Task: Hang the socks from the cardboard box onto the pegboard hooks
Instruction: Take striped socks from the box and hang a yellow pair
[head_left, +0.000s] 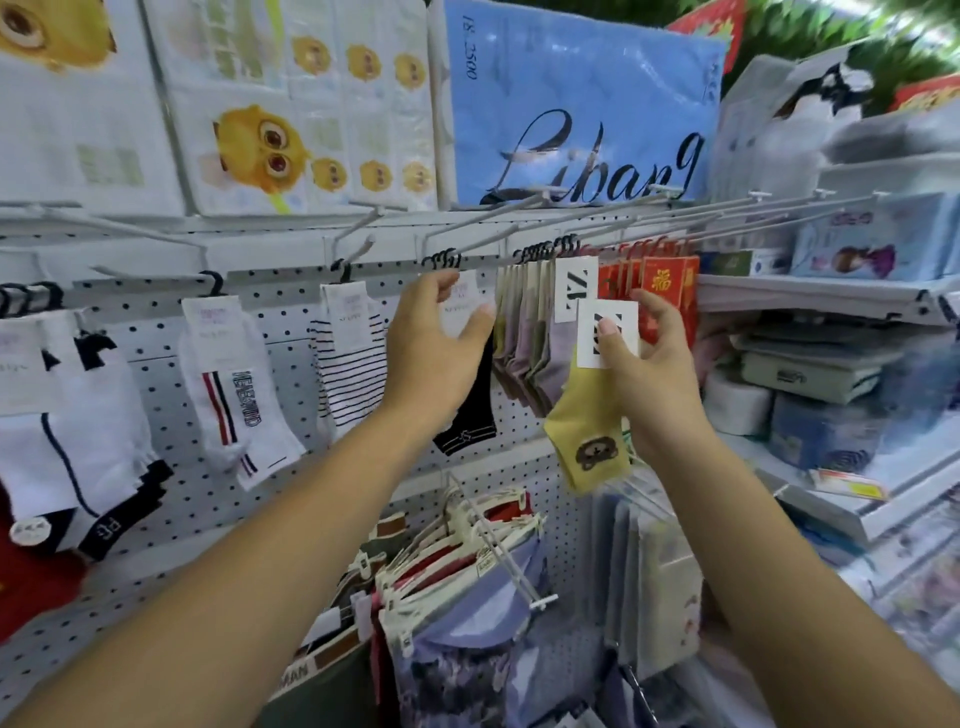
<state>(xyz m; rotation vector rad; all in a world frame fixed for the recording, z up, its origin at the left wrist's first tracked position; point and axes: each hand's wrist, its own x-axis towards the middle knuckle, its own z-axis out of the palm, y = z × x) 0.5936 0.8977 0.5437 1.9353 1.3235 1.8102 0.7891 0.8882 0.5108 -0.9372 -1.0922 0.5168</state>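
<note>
my right hand (647, 366) pinches the yellow sock (584, 434) by its white card (623, 317), near the pastel socks (524, 332) hung on the pegboard (291, 318). to its left, my left hand (434, 335) spreads open by the black sock (470, 415).

Yellow sock (582, 415) knit cloth, matt paper label; pegboard (270, 322) painted perforated metal.

2 hands: left hand (431, 338), right hand (644, 374). Single socks: 1 yellow sock (587, 431), 1 white logo sock (234, 384), 1 striped sock (353, 369), 1 black sock (470, 415). Pastel sock bunch (530, 343) overlaps too much to count.
</note>
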